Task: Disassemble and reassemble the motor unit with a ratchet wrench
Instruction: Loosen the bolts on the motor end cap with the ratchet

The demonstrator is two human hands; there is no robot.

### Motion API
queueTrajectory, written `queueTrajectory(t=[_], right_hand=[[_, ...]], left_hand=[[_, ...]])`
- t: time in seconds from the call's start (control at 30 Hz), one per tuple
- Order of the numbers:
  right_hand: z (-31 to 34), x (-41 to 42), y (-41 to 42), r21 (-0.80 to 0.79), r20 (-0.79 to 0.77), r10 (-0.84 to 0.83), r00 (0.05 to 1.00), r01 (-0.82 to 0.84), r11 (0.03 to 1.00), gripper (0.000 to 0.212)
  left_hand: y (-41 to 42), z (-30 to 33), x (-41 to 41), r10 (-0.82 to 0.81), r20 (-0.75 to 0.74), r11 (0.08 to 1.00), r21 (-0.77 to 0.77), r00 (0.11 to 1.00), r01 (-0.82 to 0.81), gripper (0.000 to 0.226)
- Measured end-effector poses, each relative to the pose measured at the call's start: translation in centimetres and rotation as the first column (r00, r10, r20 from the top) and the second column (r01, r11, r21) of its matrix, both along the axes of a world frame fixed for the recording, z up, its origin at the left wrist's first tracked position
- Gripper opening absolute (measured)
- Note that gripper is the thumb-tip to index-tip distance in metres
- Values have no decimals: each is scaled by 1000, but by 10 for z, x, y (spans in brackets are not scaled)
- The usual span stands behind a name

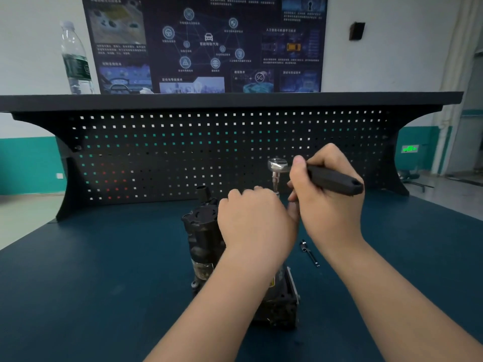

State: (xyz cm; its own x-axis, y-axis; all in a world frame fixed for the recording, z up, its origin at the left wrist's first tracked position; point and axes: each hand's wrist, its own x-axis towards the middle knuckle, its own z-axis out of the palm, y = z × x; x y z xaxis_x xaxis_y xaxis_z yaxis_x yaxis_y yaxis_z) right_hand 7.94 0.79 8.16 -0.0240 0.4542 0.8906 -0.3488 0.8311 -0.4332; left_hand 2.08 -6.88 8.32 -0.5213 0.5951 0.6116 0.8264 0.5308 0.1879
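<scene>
Centrally, one motor (202,231) stood on the mat (104,270), away from its edges. Left hand (254,220) curled over its top. Right hand (326,199) gripped one wrench (329,178), socket pointing down. One extension bar (309,253) lay just right; pegboard (183,152) behind.

Blue bench (104,283) bears motor unit (202,239) (extension bar (309,253) beside).

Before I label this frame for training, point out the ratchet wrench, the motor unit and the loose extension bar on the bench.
ratchet wrench (333,178): head view, on its black handle.
motor unit (202,231): head view, on its dark upper housing.
extension bar (309,253): head view, mid-shaft, lying on the mat.
</scene>
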Motion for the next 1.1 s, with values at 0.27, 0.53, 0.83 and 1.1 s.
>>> queueTrajectory(t=[0.27,0.53,0.83,1.1], right_hand=[[4,6,8,-235,-57,214,975,-222,946,27],[21,6,44,-581,-373,642,670,-708,402,34],[14,1,37,-426,-338,578,743,-668,610,38],[26,0,57,-685,-562,638,527,-729,-1,24]], left_hand=[[11,28,-26,-420,393,868,438,818,235,28],[13,29,-39,-514,496,840,458,700,293,14],[8,26,-44,-573,513,810,474,639,345,13],[12,24,-39,-524,502,847,389,689,362,18]])
